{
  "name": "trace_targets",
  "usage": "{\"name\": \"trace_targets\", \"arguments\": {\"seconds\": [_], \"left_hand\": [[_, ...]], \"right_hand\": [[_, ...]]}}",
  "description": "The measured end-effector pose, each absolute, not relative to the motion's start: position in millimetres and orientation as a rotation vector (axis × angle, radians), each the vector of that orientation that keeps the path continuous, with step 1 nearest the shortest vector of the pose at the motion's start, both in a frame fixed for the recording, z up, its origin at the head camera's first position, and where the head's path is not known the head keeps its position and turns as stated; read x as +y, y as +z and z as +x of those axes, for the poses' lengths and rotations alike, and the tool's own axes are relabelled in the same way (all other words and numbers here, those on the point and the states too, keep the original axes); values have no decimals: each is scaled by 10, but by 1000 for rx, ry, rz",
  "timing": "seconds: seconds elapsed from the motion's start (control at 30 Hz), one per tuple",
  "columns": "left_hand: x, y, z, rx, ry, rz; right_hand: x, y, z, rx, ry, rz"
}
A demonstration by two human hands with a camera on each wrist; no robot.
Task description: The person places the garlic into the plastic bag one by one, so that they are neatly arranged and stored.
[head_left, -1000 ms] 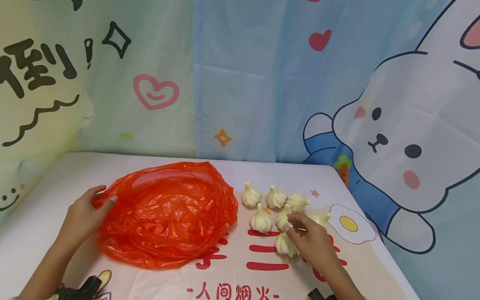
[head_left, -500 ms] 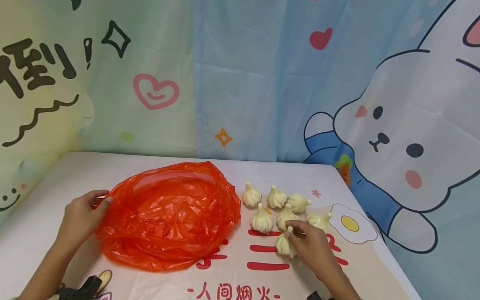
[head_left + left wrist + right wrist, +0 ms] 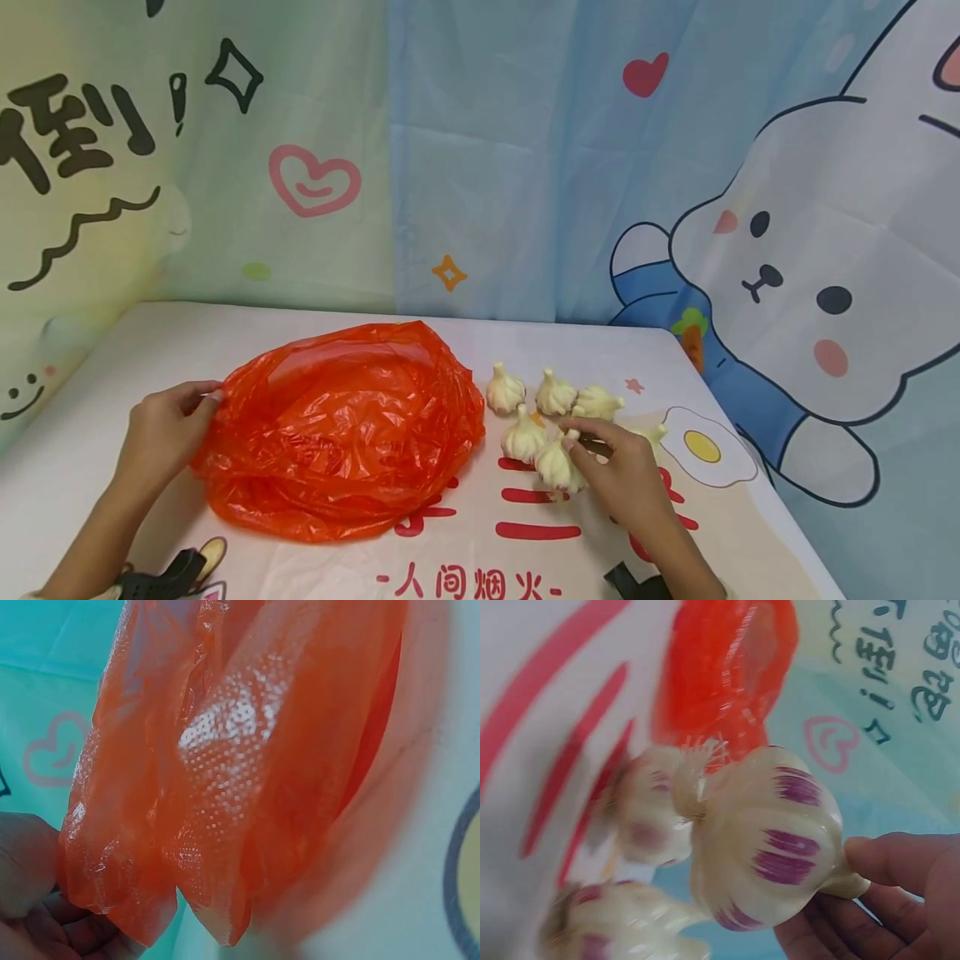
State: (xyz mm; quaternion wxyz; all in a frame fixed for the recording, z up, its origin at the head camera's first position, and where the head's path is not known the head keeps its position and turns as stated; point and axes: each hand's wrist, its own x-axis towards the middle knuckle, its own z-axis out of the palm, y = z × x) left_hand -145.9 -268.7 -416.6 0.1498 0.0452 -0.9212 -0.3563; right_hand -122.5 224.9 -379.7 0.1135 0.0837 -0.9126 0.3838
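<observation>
Pinching a garlic bulb (image 3: pixel 557 467) by its narrow neck alone, with the right hand (image 3: pixel 622 475), and so leaving the rounded, probably heavier end unsupported. Could swivel or slip out if squeezed too lightly, because of smooth, glossy skin. Could also bump the neighbouring bulb (image 3: pixel 524 437), just beside on the left, and set it rolling. Might tear or drag the red plastic bag (image 3: pixel 337 425) if pulling hard on thin film, or might let it sag and fold over if loosening at the edge.

Clamped, on the right, with thumb and fingers around the neck, parted only by its thickness; perhaps also brushing the underside of the body, impossible to tell for certain. Holding it root end down over the printed cloth (image 3: pixel 315 575), right of the bag and apart from it; hard to judge whether fully lifted off. With the left hand (image 3: pixel 163 433), pinching the bag's left edge between thumb and fingers, nearly together, with only film between. Leaving the bag's right side unheld, near the other bulbs (image 3: pixel 556 393).
</observation>
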Motion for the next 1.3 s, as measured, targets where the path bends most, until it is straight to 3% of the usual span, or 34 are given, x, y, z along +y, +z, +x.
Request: {"name": "trace_targets", "arguments": {"seconds": [0.23, 0.8, 1.07, 1.3], "left_hand": [[-2689, -4166, -1461, -2636, -1017, 110], [-2673, -4118, -1453, -2631, -1079, 119], [-2681, -4132, -1432, -2609, -1040, 86], [-2644, -4140, -1445, -2604, -1070, 69]], "right_hand": [[1995, -3638, -1368, -2518, 1303, 452], [1237, -3614, -1824, -2423, 1547, 632], [965, -3726, -2078, -2323, 1610, 847], [688, -3771, -2250, -2383, 1609, 883]]}}
